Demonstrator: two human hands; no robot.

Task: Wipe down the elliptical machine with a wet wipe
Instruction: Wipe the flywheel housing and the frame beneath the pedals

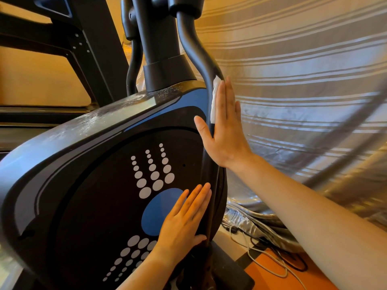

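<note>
Striped grey fabric (303,84) hangs across the right side of the room, with warm orange wall at upper left and orange floor (270,266) at lower right, where thin cables (261,260) lie tangled. Filling the left and centre is the elliptical machine (88,185): a large, rounded black housing with blue and grey curved stripes, its top edge shiny with streaks. On its round side panel is a logo of pale grey dots in tapering rows above and below a blue oval; no readable writing shows. A black curved handlebar tube (196,55) runs down the housing's right edge. The right hand (225,130), fingers straight, presses a folded white wet wipe (214,97) against this tube, thumb on the tube's near side. The left hand (184,222) rests flat and relaxed on the side panel, near its right edge.
</note>
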